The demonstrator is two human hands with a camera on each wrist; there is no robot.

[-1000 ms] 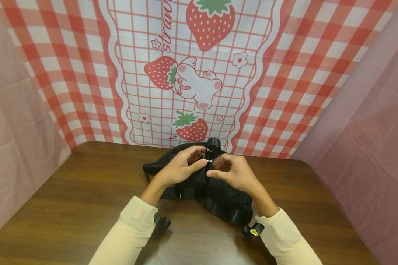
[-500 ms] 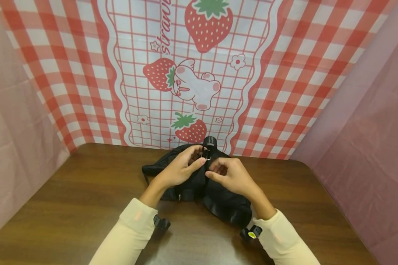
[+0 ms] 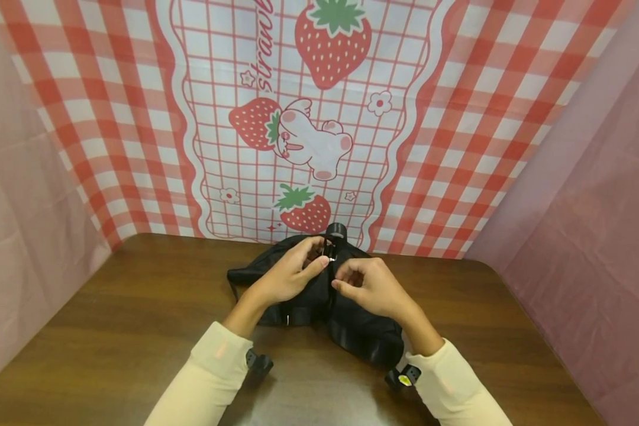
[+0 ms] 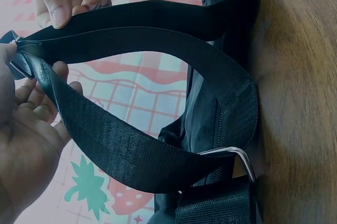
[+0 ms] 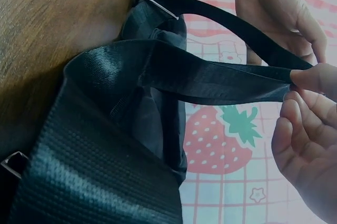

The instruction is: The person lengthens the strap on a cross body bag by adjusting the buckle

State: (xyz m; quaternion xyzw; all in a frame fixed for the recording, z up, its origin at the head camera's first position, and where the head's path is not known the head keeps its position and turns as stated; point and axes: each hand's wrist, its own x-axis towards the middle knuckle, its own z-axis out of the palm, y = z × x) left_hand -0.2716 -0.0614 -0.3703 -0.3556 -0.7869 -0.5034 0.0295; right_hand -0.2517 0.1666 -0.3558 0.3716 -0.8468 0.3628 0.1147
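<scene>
A black fabric bag lies on the table in the head view, with a wide black strap looping up from it. My left hand pinches the strap at a small metal slider buckle, thumb on one side and fingers behind. To the right, my right hand pinches the strap between thumb and fingertips; the right wrist view shows this grip on the black webbing. A metal ring joins the strap to a wider band near the bag.
The brown wooden table carries the bag near its back edge. Behind rises a red-and-white checked cloth with strawberry prints. Pink cloth hangs along both sides. A second metal buckle sits low on the bag.
My right hand has shifted slightly down from the buckle, and its fingertips have come closer to the thumb. My left hand stays at the buckle. The head view has tilted a little.
</scene>
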